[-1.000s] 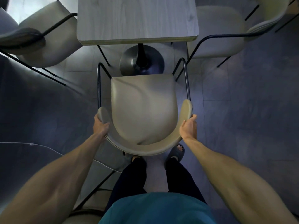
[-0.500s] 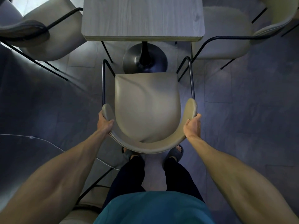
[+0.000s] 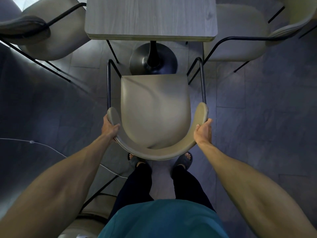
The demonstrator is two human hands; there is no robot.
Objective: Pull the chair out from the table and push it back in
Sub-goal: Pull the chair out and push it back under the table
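Looks like a cafe or canteen-type eating area — a small grey wood-grain table (image 3: 151,16) on a single black pedestal base (image 3: 153,60), with at least 3 matching beige shell chairs on thin black metal frames packed around it: 1 centre (image 3: 155,114), 1 left (image 3: 51,33), 1 right (image 3: 240,30). Floor is big dark grey tiles (image 3: 267,109) — pretty commercial feel, not a home.

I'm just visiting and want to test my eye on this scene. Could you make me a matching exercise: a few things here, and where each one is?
Things:
1. left hand
2. right hand
3. table
4. round black base

Places:
A. on the floor under the table
B. ahead of the chair
C. on the chair back's right end
D. on the chair back's left end

Pairs: 1-D, 2-C, 3-B, 4-A
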